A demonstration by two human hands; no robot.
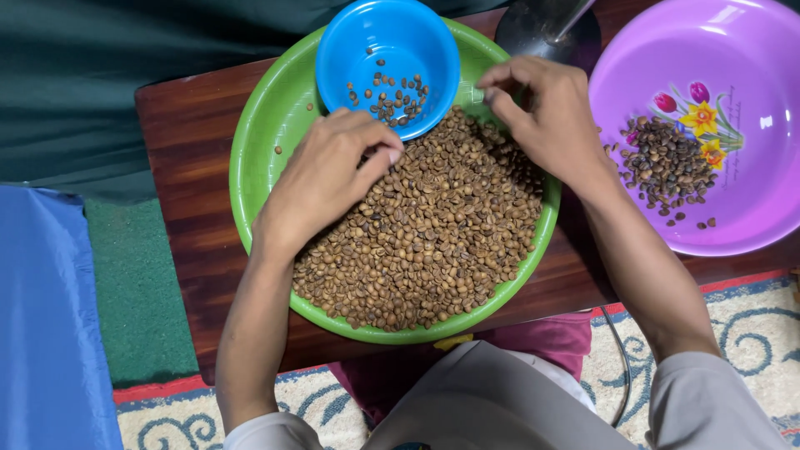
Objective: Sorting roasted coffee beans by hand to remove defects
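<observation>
A green bowl [250, 167] on a low wooden table [187, 142] holds a heap of brown coffee beans [433, 233]. A small blue bowl [387, 42] rests inside its far rim with several beans in it. My left hand [329, 171] lies on the beans just below the blue bowl, fingers curled and pinched together. My right hand [546, 112] hovers at the green bowl's far right rim, fingertips pinched; whether a bean is between them I cannot tell.
A purple basin [750, 58] with a flower print sits at the right, holding a small pile of darker beans [667, 167]. A metal object [546, 25] stands behind the bowls. Green cloth lies far left, blue cloth near left, patterned rug below.
</observation>
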